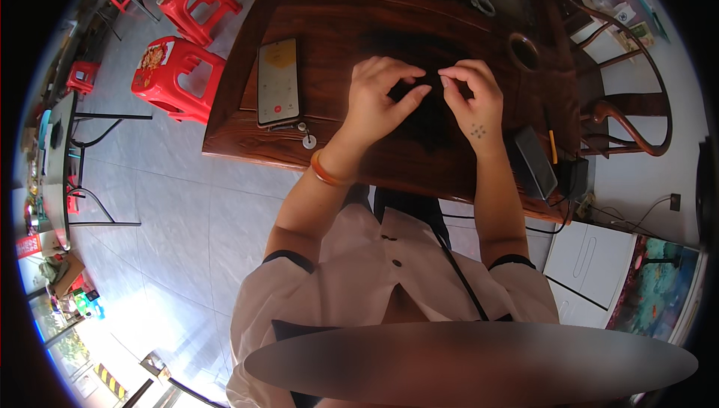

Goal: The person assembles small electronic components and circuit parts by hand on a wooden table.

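Observation:
Over the dark wooden table, my left hand and my right hand face each other with a small gap between their fingertips. On each hand the thumb and forefinger curl toward one another in a pinch. Something very dark seems to lie between the fingertips, but I cannot make out what it is. Below and around the hands, a black patch of loose, fuzzy-looking material spreads over the tabletop. An orange-brown bangle circles my left wrist.
A phone lies left of my hands, beside keys with a round tag. On the right are a black box-like device, a yellow stick and a round bowl. Red stools stand left; a wooden chair stands right.

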Motion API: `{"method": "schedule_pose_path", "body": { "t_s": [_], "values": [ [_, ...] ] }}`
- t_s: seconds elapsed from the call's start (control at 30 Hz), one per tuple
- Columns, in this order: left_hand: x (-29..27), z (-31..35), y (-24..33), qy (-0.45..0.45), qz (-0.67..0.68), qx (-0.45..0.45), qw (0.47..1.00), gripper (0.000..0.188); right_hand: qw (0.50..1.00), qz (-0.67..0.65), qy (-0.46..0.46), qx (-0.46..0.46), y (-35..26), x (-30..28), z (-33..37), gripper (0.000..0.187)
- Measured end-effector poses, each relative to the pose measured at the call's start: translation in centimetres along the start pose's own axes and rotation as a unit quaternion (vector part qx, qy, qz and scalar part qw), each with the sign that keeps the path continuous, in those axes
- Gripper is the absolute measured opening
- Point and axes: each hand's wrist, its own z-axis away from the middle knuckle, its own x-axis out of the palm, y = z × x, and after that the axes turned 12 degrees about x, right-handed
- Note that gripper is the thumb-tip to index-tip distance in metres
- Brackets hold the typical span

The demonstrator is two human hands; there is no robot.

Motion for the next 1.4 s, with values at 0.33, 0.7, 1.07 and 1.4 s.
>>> {"method": "schedule_pose_path", "body": {
  "t_s": [0.33,0.7,1.07,1.4],
  "values": [
    [1.0,0.7,-0.9,-0.006,0.125,-0.075,0.989,0.009,0.996,0.052,-0.001,-0.069,0.1,0.9,0.4,0.019],
    [0.8,0.5,-0.6,-0.020,0.047,-0.045,0.998,0.005,0.984,0.108,0.044,-0.133,0.4,1.1,-0.1,0.023],
    [0.6,1.2,-0.5,-0.101,-0.113,-0.015,0.988,0.003,0.970,0.244,-0.009,0.024,5.3,0.2,-0.9,0.009],
    [0.5,1.3,-0.4,-0.124,-0.124,-0.012,0.985,0.006,0.918,0.386,-0.030,0.091,7.5,0.2,-0.7,0.006]
  ]
}}
